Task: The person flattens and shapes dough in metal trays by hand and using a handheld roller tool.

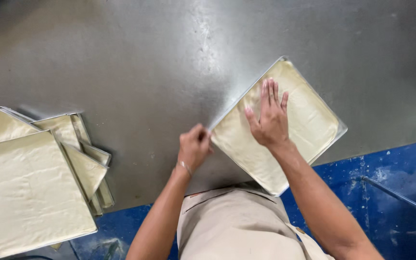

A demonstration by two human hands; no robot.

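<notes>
Pale dough (309,120) under the right hand (269,120), palm flat and fingers spread, pressing the sheet into a square metal tray (341,129). Left hand (194,146) pinched shut on that tray's left edge, right at the rim, steadying it or tucking dough into the side; hard to tell which. Tray set cornerwise on the steel desk (145,62), its lower corner hanging past the desk's near edge. Judged from this: lining and smoothing step, nearly done, dough reaching all four walls. Next likely calls for a firm grip on the rim and a level lift. Left of the tray, well apart: stack of dough-lined trays (30,188). Below the desk, blue floor (400,192).
</notes>
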